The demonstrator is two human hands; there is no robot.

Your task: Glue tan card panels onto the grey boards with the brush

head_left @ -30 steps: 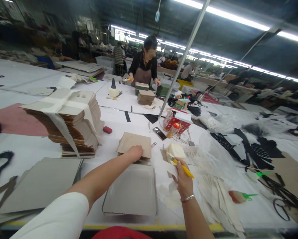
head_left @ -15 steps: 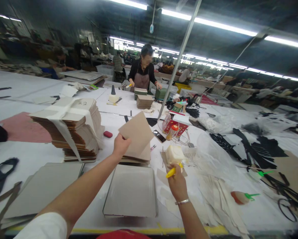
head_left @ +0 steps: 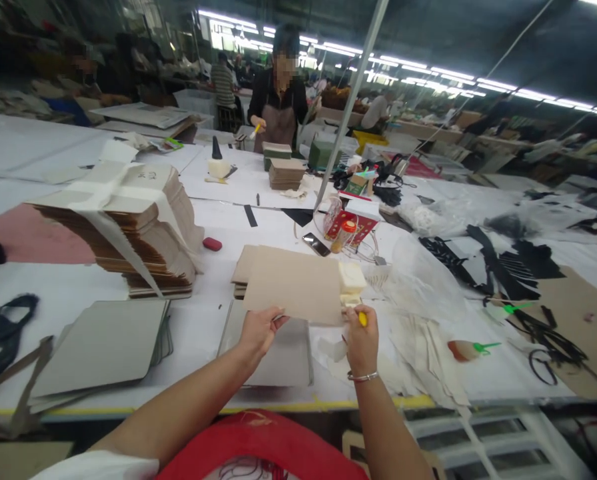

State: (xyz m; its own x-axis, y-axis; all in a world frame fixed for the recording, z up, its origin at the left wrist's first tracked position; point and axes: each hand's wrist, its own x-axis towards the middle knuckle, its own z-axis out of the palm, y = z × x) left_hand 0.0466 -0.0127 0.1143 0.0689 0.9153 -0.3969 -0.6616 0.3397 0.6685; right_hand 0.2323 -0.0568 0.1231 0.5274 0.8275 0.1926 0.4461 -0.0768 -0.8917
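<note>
A flat tan cardboard sheet (head_left: 293, 283) is pinched along its near edge by my left hand (head_left: 262, 333). At the sheet's right corner is my right hand (head_left: 362, 340), closed around a yellow-handled brush (head_left: 362, 319); its bristles are mostly hidden. Just beyond that hand sits a cream block-shaped tub (head_left: 351, 277). Beneath the held sheet, a grey panel stack (head_left: 283, 363) lies in front of me, partly covered. Behind it, more tan sheets (head_left: 245, 263) are piled, also partly hidden.
A tall strapped stack of boards (head_left: 113, 213) stands at left, with grey panels (head_left: 98, 347) before it. A phone (head_left: 316, 245) and a red box (head_left: 353, 227) lie beyond the sheet. A glue bottle (head_left: 466, 350) is at right. Across the table stands a co-worker (head_left: 278, 100).
The cardboard sheet has come away from the pile, nearer to me and turned level. My right hand has moved to its right corner, still with the brush. The view has tilted down.
</note>
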